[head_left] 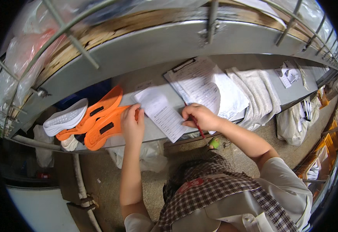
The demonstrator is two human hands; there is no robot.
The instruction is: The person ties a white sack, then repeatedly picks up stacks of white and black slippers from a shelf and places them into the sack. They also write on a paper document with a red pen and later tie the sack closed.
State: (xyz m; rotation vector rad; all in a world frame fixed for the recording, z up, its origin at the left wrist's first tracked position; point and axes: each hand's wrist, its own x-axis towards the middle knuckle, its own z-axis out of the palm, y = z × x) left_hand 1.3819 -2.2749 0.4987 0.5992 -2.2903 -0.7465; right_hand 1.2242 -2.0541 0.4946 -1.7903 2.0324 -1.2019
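Note:
My right hand (200,117) is closed around a red pen (199,129), whose lower end sticks out below the fingers. The pen is beside the right edge of a white pad of printed slips (163,116) lying on the grey ledge. My left hand (133,124) is at the pad's left edge. Its thumb and fingers are around the end of an orange shoe sole (106,130), and a bit of orange shows between them. A second orange sole (95,112) lies behind it, both with dark rectangular patches. Further left is a white-grey sole (65,116).
Behind the pad lies a clipboard (184,69) with written sheets. Right of it are a grey folded cloth (256,96) and some crumpled paper (289,75). A metal beam (157,44) with wire bars runs above the ledge. Plastic bags (298,120) sit below at the right.

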